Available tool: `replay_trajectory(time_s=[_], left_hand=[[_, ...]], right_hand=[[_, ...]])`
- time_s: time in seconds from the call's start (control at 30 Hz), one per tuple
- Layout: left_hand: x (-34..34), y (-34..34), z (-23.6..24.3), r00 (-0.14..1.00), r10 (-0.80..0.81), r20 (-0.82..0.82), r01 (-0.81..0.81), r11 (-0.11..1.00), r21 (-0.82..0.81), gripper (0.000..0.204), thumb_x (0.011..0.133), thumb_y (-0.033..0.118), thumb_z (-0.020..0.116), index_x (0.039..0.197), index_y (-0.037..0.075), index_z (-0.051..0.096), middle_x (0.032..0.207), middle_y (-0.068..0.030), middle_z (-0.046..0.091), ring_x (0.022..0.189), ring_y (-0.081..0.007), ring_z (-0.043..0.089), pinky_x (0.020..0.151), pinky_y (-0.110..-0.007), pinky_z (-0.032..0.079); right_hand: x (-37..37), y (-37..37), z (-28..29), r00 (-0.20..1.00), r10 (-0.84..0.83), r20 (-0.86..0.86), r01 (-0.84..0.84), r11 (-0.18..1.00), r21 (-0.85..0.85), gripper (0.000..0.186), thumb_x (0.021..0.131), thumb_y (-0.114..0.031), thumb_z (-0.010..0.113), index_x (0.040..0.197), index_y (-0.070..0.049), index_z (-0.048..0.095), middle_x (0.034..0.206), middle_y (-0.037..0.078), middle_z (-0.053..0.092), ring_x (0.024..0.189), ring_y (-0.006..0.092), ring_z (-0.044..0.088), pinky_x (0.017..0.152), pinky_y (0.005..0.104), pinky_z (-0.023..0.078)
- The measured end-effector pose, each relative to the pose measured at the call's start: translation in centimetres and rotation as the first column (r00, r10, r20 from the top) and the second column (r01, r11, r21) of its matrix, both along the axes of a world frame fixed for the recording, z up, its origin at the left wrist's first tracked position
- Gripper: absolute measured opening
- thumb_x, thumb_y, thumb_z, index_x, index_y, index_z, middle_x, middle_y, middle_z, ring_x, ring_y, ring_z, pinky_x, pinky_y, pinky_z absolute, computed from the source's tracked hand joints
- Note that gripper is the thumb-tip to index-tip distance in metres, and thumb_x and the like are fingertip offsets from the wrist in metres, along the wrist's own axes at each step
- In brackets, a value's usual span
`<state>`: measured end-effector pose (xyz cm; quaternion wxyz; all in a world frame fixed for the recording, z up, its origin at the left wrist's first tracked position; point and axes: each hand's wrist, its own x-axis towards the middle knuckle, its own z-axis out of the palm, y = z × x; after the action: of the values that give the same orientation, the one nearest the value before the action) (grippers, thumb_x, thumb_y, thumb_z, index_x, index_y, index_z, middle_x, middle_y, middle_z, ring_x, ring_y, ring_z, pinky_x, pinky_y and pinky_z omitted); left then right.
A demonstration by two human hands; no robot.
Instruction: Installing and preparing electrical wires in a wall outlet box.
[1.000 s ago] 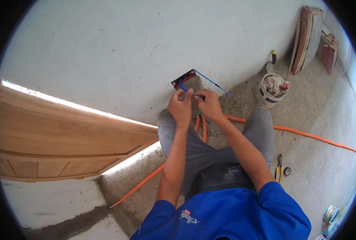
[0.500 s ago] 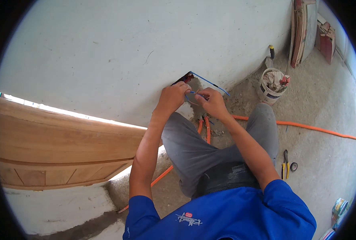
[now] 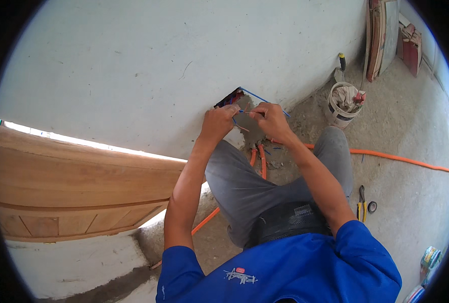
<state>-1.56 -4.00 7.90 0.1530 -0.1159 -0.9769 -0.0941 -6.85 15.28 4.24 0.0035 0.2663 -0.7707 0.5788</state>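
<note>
Low on the white wall, blue and red wires show inside a dark wall box opening point(image 3: 228, 98). My left hand point(image 3: 218, 121) is closed in a pinch on blue electrical wires point(image 3: 237, 122) just in front of it; one bare copper end sticks out below the fingers. Facing it, my right hand point(image 3: 272, 121) pinches the bare copper end of a wire, thumb against bent fingers. Between the two hands runs a short stretch of blue insulation and copper. Another blue wire point(image 3: 257, 96) slants from the box's top corner down to the right, passing behind my right hand.
Orange conduit point(image 3: 386, 156) crosses the floor, with cut conduit ends point(image 3: 262, 151) below the box. Yellow-handled pliers point(image 3: 361, 204) and a roll of black tape point(image 3: 372, 206) lie at right. A bucket point(image 3: 339, 112) and a trowel point(image 3: 340, 70) stand by the wall. A wooden door point(image 3: 83, 177) is at left.
My right hand has drawn slightly right and up, widening the gap between my hands. More of the box opening and of the copper end now shows.
</note>
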Motion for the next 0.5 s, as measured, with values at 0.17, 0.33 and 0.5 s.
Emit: replay_trajectory(time_s=[0.17,0.33,0.5], left_hand=[[0.1,-0.4,-0.3,0.998,-0.038,-0.048,0.038,0.999,-0.011,0.031,0.077,-0.002,0.058,0.102,0.01,0.07,0.098,-0.0071,0.072,0.082,-0.0305,0.069,0.069,-0.041,0.055],[0.1,-0.7,-0.5,0.998,-0.038,-0.046,0.037,0.999,-0.038,0.021,0.083,0.009,0.057,0.1,0.01,0.07,0.097,-0.0067,0.072,0.077,-0.0295,0.069,0.066,-0.042,0.055],[-0.3,-0.7,-0.8,0.994,-0.065,-0.083,0.062,0.997,-0.034,0.02,0.085,0.011,0.057,0.101,0.01,0.07,0.094,-0.0066,0.071,0.075,-0.0299,0.068,0.065,-0.041,0.055]], right_hand=[[1.5,0.3,0.4,0.967,-0.105,-0.231,0.109,0.994,0.006,0.014,0.08,-0.01,0.068,0.091,0.0,0.07,0.09,0.018,0.065,0.081,0.034,0.063,0.07,0.0404,0.049],[7.3,-0.2,-1.2,0.874,-0.069,-0.481,0.009,0.992,-0.126,0.022,0.086,-0.015,0.063,0.1,0.002,0.064,0.103,0.018,0.06,0.09,0.0353,0.059,0.075,0.0393,0.048],[5.6,-2.7,-2.7,0.513,0.383,0.768,-0.011,0.898,-0.441,0.032,0.101,-0.03,0.048,0.103,-0.001,0.063,0.086,0.007,0.062,0.075,0.0176,0.059,0.069,0.0338,0.05]])
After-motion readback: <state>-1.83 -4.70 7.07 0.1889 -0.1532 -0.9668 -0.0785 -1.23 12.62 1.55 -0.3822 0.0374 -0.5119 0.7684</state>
